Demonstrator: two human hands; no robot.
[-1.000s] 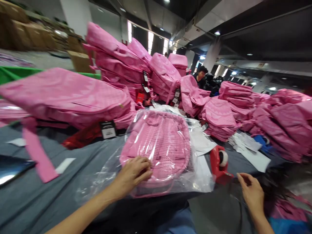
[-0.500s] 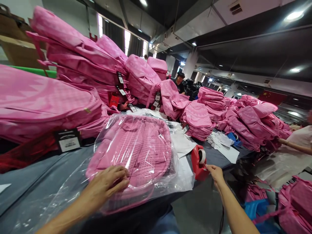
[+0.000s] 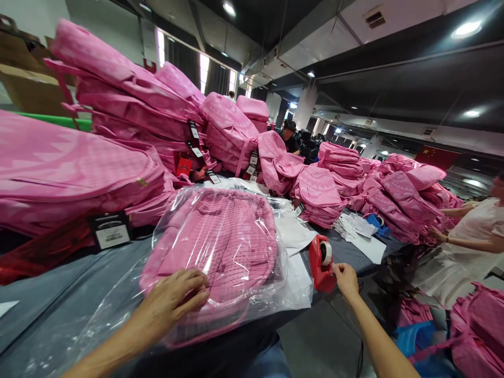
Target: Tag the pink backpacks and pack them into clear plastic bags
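A pink backpack (image 3: 220, 236) lies inside a clear plastic bag (image 3: 281, 262) at the table's front edge. My left hand (image 3: 179, 294) rests on the plastic over the backpack's lower left, its fingers loosely extended and not gripping. To the right stands a red tape dispenser (image 3: 324, 281) with a white roll of tape (image 3: 325, 252). At its front cutting end, my right hand (image 3: 345, 281) pinches with thumb and fingertips; the strip of tape between them is barely visible.
Stacks of pink backpacks (image 3: 129, 100) line the table's left and back. White papers (image 3: 297, 231) lie beneath and beyond the plastic bag. A blue tape dispenser (image 3: 378, 224) sits farther right. A co-worker (image 3: 476, 226) reaches toward the right-hand pile. Below are a blue object (image 3: 415, 336) and more backpacks (image 3: 478, 331).
My hands stay almost where they were, the right still at the dispenser. At the right, the co-worker's body and both arms have come further into view. The camera view shifted slightly.
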